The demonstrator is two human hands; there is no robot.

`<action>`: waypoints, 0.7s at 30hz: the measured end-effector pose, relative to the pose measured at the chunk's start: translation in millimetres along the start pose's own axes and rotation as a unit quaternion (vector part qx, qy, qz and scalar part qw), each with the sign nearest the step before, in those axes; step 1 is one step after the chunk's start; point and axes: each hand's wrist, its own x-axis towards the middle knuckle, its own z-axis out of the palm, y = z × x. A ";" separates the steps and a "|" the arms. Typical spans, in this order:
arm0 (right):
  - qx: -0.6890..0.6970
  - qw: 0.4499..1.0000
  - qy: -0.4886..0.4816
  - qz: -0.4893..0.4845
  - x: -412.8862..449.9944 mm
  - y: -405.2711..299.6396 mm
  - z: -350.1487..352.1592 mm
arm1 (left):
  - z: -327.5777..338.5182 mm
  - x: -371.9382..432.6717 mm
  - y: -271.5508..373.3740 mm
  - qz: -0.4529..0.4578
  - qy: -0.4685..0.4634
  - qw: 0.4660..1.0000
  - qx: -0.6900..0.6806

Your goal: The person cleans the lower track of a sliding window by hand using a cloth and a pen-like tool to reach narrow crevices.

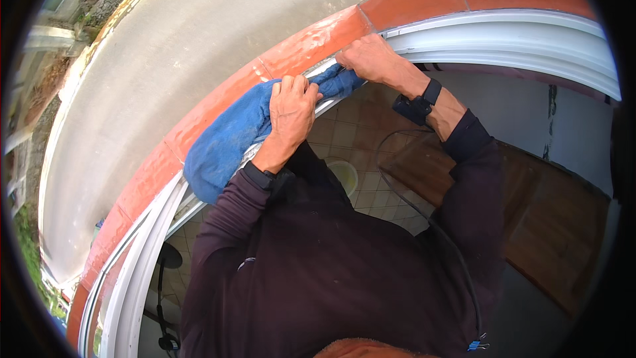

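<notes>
A blue cloth [226, 132] lies bunched along the white window sill track [328, 105]. Its wide, loose end hangs over the track to the left, and a narrow twisted part runs off to the right. My left hand [293, 112] grips the middle of the cloth, fingers curled over it. Farther right, my right hand [373, 58] is closed on the twisted end, close against the window frame [502, 42]; its fingertips are hidden. Both wrists wear black bands, and a black device sits on the right one.
Red tiles [313, 40] edge the sill outside, with a pale concrete surface [238, 15] beyond. A sliding sash [134, 278] stands at the left. Inside are a light green basin [344, 176] on the tiled floor, a brown wooden panel [551, 223] and a black cable [405, 199] along my right arm.
</notes>
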 end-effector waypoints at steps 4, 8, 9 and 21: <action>0.061 0.996 -0.048 -0.038 22.2 -37.4 2.9 | -42.5 -40.3 -15.4 -0.044 -0.022 0.999 0.008; 0.083 0.987 -0.036 -0.129 61.1 -116.6 2.5 | -109.1 -101.9 -31.1 -0.115 -0.018 0.991 0.060; 0.084 0.985 -0.028 -0.145 67.9 -137.8 10.0 | -123.6 -116.1 -37.3 -0.123 -0.021 0.989 0.080; -0.038 0.993 -0.069 -0.091 24.0 -45.5 3.9 | -24.3 -30.3 -1.2 -0.056 0.020 0.998 0.009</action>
